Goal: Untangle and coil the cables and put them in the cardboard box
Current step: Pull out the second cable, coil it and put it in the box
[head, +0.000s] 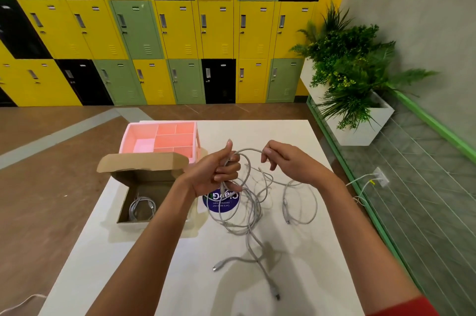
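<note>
A pink plastic divided tray (128,132) sits behind the open brown cardboard box (144,161), whose right side the left forearm hides; one coiled grey cable (141,208) lies inside. Above the white table (309,264), facing yellow, green and black lockers (180,32), the left hand (219,174) grips the tangled grey cables (253,208), the right hand (286,161) pinching a strand. A round blue sticker (221,202) is half covered.

One box (150,177), one tray (126,138) (cables (253,208) uncountable)
</note>
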